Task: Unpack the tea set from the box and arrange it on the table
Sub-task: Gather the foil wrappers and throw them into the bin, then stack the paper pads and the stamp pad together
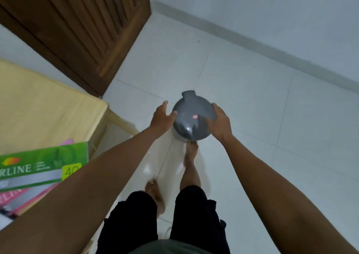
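We take this for a room in a home: a pale tiled floor [242, 98] meets a plain white wall [272, 10], a dark wooden louvred door [77, 26] stands in the corner, and green and pink printed boxes [42, 166] lie on a yellow-covered table [38, 106].
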